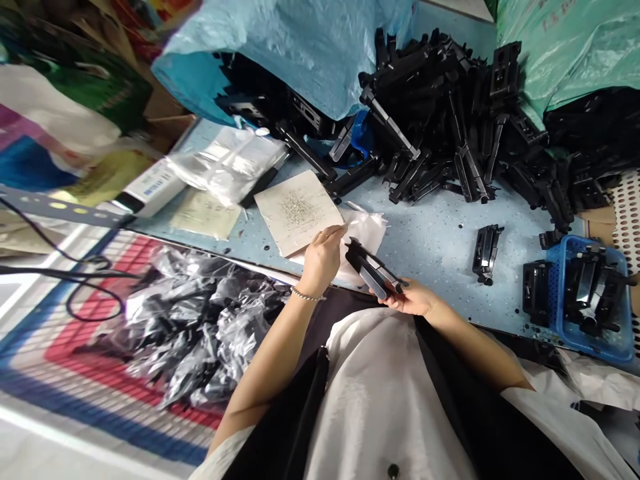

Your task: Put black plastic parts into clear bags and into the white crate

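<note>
My right hand is closed around the lower end of a black plastic part with long parallel bars, held tilted just over the bench edge. Beside it, my left hand, with a beaded bracelet at the wrist, has its fingers pinched together on the edge of a thin clear plastic bag. That bag lies on the bench, partly behind the black part. Touching the left fingertips' side is a square pale board with small specks scattered over its middle.
A large heap of black parts fills the back of the blue bench, between a blue bag and a green bag. One single part lies right. A blue basket holds parts. Bagged parts lie lower left.
</note>
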Available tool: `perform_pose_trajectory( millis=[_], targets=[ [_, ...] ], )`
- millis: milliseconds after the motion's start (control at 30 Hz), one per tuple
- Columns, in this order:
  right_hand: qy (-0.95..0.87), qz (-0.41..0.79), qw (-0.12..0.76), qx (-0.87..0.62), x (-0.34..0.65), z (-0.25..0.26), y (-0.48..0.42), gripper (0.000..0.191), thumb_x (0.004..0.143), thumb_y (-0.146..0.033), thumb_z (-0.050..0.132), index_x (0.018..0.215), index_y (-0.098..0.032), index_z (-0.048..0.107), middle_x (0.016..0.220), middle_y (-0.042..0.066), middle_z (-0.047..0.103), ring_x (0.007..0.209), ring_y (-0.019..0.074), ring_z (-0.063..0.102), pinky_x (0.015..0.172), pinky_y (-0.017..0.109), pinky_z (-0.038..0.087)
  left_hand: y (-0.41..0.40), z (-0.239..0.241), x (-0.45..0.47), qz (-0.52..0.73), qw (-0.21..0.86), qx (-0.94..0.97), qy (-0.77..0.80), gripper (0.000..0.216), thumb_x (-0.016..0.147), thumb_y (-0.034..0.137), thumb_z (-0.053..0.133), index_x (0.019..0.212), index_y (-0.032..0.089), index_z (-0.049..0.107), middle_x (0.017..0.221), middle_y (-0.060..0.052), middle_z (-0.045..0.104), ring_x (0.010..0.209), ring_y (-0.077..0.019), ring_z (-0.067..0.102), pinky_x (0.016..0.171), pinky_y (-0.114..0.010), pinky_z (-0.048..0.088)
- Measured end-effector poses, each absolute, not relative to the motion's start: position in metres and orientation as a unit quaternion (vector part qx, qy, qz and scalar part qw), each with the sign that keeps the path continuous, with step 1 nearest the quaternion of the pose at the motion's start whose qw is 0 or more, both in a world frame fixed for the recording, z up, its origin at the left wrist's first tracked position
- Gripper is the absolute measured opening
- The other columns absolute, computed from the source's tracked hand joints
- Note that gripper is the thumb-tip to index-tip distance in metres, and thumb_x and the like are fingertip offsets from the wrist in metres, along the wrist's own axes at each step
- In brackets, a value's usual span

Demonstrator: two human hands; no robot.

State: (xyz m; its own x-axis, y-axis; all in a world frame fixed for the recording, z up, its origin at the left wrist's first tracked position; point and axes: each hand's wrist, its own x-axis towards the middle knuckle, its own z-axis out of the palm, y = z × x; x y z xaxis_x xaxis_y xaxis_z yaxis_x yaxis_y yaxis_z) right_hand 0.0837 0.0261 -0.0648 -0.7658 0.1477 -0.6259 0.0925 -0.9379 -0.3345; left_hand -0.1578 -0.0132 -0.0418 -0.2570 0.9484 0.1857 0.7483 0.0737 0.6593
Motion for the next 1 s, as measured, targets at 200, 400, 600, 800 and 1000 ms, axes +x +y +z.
perform_pose_trajectory(
  millis=[200,400,600,800,1000],
  targets=[
    [-0.203,0.909,0.086,-0.354,0.079,-0.061,0.033,0.017,0.088,-0.029,0.072,0.085,-0.014,0.065,0.07,0.001,0.06,0.053,0.0073,0.045,0.044,0.016,0.041,-0.05,-0.016,-0.114,0.347,0.146,0.748,0.547,0.059,0.098,0.003,0.033,0.152,0.022,0.046,0.143,-0.014,0.061,0.122,-0.0213,0.064,0.106,-0.04,0.056],
    [-0.349,0.83,0.16,-0.405,0.082,-0.037,0.026,0.028,0.069,-0.038,0.087,0.081,-0.019,0.069,0.072,-0.002,0.063,0.063,0.0107,0.052,0.054,0.021,0.042,-0.071,-0.004,-0.086,0.373,0.189,0.745,0.519,0.063,0.099,0.021,0.052,0.159,0.022,0.031,0.145,-0.019,0.053,0.134,-0.0278,0.057,0.109,-0.044,0.055],
    [-0.416,0.801,0.165,-0.397,0.067,-0.035,0.008,0.029,0.07,-0.048,0.079,0.074,-0.022,0.067,0.064,-0.003,0.058,0.059,0.0136,0.049,0.054,0.026,0.043,-0.083,0.0,-0.083,0.387,0.136,0.698,0.587,0.046,0.101,0.025,0.052,0.147,0.023,0.044,0.135,-0.014,0.061,0.12,-0.0217,0.068,0.1,-0.034,0.06],
    [-0.613,0.696,0.147,-0.345,0.054,-0.021,0.0,0.02,0.084,-0.034,0.07,0.101,-0.024,0.074,0.091,0.002,0.072,0.088,0.022,0.065,0.079,0.033,0.053,-0.11,0.016,-0.086,0.353,0.155,0.688,0.615,0.034,0.101,0.022,0.049,0.134,0.021,0.057,0.127,-0.013,0.067,0.114,-0.0213,0.071,0.093,-0.033,0.063],
    [-0.562,0.773,0.048,-0.291,0.065,-0.01,0.002,0.04,0.087,-0.04,0.074,0.123,-0.024,0.07,0.106,0.006,0.075,0.087,0.0192,0.069,0.082,0.036,0.057,-0.185,0.041,-0.176,0.294,0.236,0.597,0.708,0.024,0.097,0.032,0.058,0.114,0.024,0.073,0.113,-0.008,0.075,0.105,-0.0205,0.072,0.096,-0.032,0.059]
  ],
)
